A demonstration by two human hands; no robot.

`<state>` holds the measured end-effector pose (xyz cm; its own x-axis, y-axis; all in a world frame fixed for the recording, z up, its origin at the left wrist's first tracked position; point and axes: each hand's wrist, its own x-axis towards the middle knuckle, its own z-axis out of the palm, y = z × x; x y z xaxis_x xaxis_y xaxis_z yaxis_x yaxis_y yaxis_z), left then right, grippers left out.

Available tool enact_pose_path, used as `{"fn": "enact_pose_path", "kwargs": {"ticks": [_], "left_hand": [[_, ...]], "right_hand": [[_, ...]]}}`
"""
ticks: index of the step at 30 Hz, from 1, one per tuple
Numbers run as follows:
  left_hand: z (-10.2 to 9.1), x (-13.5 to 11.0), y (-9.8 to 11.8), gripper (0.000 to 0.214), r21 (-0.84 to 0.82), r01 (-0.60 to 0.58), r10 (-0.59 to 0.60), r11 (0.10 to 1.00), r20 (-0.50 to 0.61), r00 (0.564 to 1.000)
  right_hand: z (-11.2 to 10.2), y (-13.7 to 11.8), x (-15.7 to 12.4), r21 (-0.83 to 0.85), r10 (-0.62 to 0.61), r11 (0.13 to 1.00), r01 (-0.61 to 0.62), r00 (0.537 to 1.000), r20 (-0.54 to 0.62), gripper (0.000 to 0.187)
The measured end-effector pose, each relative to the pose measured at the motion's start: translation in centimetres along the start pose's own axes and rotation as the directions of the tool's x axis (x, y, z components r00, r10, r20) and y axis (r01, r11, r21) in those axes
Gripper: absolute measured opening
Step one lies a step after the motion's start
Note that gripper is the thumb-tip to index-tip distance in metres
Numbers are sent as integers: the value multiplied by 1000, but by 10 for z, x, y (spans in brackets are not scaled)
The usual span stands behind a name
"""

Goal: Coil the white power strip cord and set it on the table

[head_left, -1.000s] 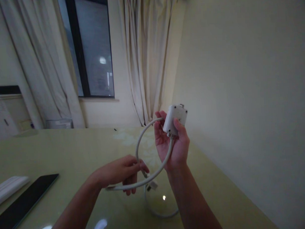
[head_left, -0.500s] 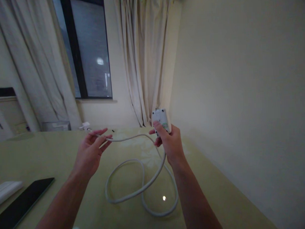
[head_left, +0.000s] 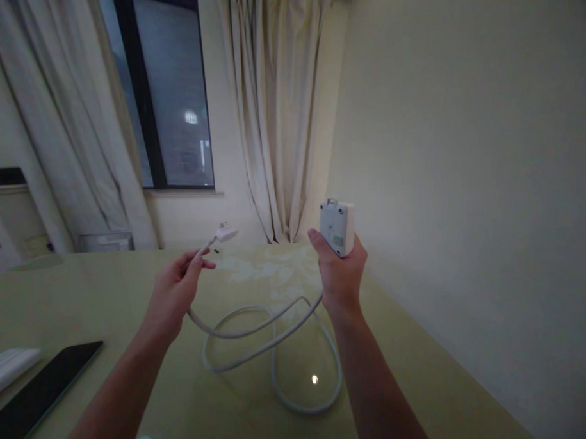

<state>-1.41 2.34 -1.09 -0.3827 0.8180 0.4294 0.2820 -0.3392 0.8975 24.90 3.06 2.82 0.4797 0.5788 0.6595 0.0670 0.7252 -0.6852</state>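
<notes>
Raised above the table, my right hand [head_left: 342, 275] is closed around a compact white power strip [head_left: 335, 227]. Its flat back, with screws at the corners and a small green label, faces me. Between the thumb and fingers of my left hand [head_left: 175, 291] is the end of the strip's white power cord [head_left: 208, 246]. The plug [head_left: 225, 233] sticks up past those fingertips, tilted to the right, its pins at the top. From the left hand the cord sags, loops over the tabletop and rises to my right wrist.
The pale green glossy table [head_left: 132, 302] reaches to the wall [head_left: 440, 176] on the right. At the left lie a dark flat slab [head_left: 49, 394] and a white object [head_left: 12, 367]. A tiny black piece [head_left: 216, 251] lies near the far edge. Curtains [head_left: 284, 117] hang beside the window [head_left: 173, 89].
The plug end has swung from pointing left to pointing up and right in my left hand. My right hand has moved rightward with the power strip and turned it. The cord now sags lower.
</notes>
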Motion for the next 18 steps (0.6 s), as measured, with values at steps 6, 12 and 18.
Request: {"fn": "enact_pose_path", "kwargs": {"ticks": [6,12,18], "left_hand": [[12,-10,12,47,-34,64,-60,997,109,992],[37,-30,24,50,-430,353,-223,831,323,920],[58,-56,34,60,-481,446,-232,755,439,868]], "right_hand": [[6,-2,-4,94,144,986,-136,987,-78,49],[13,-7,-15,145,229,965,-219,972,-60,44],[27,-15,-35,130,236,960,-246,968,87,34]]}}
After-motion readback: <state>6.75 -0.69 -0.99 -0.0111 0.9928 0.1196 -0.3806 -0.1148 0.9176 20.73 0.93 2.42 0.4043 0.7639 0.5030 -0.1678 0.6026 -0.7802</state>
